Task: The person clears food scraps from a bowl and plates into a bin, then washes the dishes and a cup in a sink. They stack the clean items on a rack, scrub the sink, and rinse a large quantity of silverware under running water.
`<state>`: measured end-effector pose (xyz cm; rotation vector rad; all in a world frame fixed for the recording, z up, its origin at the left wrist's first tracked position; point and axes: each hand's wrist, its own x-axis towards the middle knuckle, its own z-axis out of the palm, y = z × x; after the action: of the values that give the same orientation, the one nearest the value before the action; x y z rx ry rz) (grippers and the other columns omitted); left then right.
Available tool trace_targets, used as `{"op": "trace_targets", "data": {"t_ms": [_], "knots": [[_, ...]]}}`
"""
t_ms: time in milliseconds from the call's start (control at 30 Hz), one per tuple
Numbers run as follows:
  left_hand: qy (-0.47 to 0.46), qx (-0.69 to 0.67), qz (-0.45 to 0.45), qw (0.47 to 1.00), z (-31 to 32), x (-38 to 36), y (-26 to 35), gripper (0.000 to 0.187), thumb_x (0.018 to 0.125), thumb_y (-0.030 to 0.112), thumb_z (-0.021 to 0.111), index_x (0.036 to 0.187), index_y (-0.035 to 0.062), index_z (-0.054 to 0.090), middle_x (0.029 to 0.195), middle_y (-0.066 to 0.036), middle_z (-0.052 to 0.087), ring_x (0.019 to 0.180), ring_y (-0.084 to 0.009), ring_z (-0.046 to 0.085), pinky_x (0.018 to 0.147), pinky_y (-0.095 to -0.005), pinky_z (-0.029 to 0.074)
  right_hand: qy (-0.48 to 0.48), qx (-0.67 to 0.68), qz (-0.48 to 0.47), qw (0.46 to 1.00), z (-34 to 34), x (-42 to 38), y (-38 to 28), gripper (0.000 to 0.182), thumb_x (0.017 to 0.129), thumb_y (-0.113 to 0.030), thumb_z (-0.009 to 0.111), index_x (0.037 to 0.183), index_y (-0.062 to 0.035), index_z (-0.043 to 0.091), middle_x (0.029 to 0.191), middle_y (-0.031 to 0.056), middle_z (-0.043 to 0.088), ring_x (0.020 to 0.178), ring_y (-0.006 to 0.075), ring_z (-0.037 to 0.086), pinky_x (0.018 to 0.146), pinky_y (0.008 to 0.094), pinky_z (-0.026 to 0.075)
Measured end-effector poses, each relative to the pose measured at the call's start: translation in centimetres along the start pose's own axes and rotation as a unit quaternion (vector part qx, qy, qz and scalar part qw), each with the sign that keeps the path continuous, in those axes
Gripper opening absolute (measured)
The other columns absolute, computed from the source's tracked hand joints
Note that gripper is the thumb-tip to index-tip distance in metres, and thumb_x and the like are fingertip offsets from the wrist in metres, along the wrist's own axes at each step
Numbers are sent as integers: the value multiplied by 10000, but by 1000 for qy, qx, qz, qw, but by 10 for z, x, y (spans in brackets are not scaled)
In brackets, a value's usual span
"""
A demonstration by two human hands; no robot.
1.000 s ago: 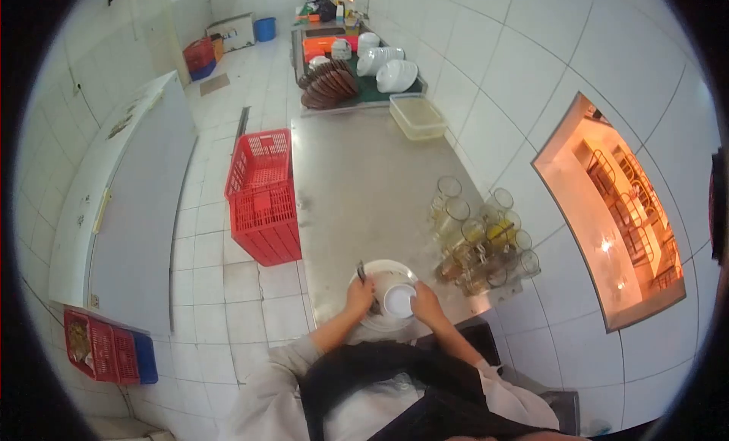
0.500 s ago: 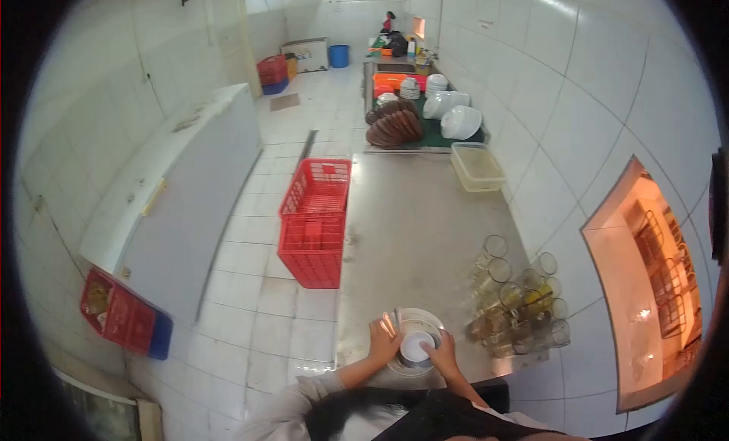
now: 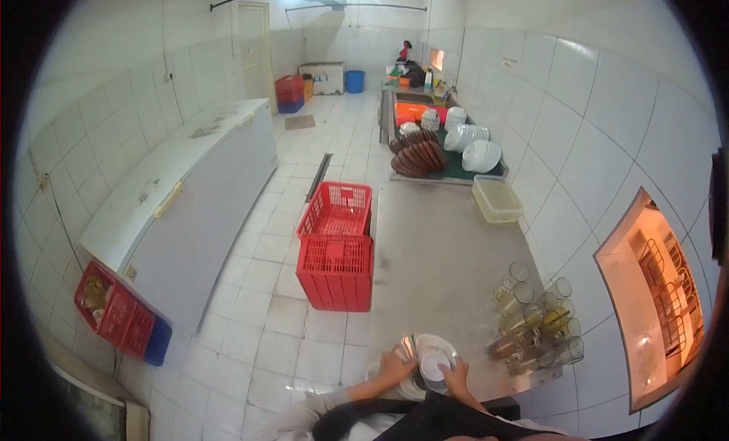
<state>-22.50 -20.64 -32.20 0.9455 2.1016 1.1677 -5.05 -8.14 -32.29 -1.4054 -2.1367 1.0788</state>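
Observation:
At the near end of the steel table, a round white plate [image 3: 434,341] lies in front of me. Over it sits a small white bowl [image 3: 434,365], gripped at its right side by my right hand [image 3: 456,379], thumb toward the rim. My left hand [image 3: 396,367] is at the plate's left side, fingers closed around a shiny, metal-looking piece [image 3: 408,347] whose exact kind I cannot make out. Part of the plate is hidden by the bowl and my hands.
Several glass mugs [image 3: 531,319] crowd the right edge of the steel table [image 3: 433,251]. Farther back are a clear plastic tub [image 3: 497,199], white bowls [image 3: 481,156] and brown stacked dishes [image 3: 418,154]. Red crates [image 3: 335,274] stand left of the table, and a white chest freezer [image 3: 190,206] beyond.
The camera has tilted up, so the scene sits lower and farther right. Both hands stay at the plate and bowl, with only slight shifts in their hold.

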Motion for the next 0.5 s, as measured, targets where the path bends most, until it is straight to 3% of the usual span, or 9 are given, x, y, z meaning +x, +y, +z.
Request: {"op": "trace_targets", "data": {"t_ms": [67,200,267,300,367,400,467,500], "knots": [[19,141,25,989,-14,-16,-23,855,753,588,616,1338,1,406,1163,-246,546,1053,-436,514,939,-454,405,16,-6,4,1000,26,-19,-5,594,673,-236,779,1162,11,550,1153,251,484,1094,374,480,928,422,416],[-45,140,-45,988,-63,-37,-67,839,774,639,558,1327,20,432,1153,-226,566,1064,-441,514,947,-437,400,22,-30,-20,999,60,-55,-50,505,673,-248,777,1065,20,605,1046,258,568,1021,353,531,900,436,425],[-104,135,70,983,-113,-60,-48,829,776,662,545,1293,16,478,1154,-230,579,1081,-449,507,957,-439,381,27,-32,-59,997,89,-54,-49,463,678,-244,772,1023,25,620,998,246,593,979,340,555,876,433,439],[-106,132,64,984,-117,-60,-65,829,776,662,545,1293,16,478,1154,-230,579,1081,-449,507,957,-439,381,34,-32,-97,994,101,-58,-47,423,682,-240,768,980,31,635,950,234,619,937,327,579,851,430,452],[-270,210,-47,939,-122,-53,-104,830,765,688,537,1267,27,514,1188,-205,583,1100,-442,488,976,-446,347,20,-1,-90,996,116,-66,-64,385,690,-221,759,958,30,642,913,214,633,898,310,597,821,416,466],[-273,208,-51,938,-138,-64,-97,830,765,688,537,1267,27,514,1188,-205,583,1100,-442,488,976,-446,347,14,35,-86,996,122,-67,-76,348,698,-202,751,936,30,649,877,195,647,859,293,614,790,403,480],[-114,152,23,981,-193,-82,-51,851,748,717,536,1213,5,555,1151,-241,592,1109,-445,465,950,-457,375,-18,74,-75,994,132,-70,-98,334,708,-184,740,944,34,646,888,188,650,854,272,620,766,378,487],[-116,154,21,981,-207,-82,-49,851,748,717,536,1213,5,555,1151,-241,592,1109,-445,465,950,-457,375,-48,112,-64,990,138,-73,-104,320,719,-165,729,951,38,643,900,181,652,849,251,626,742,353,493]]}}
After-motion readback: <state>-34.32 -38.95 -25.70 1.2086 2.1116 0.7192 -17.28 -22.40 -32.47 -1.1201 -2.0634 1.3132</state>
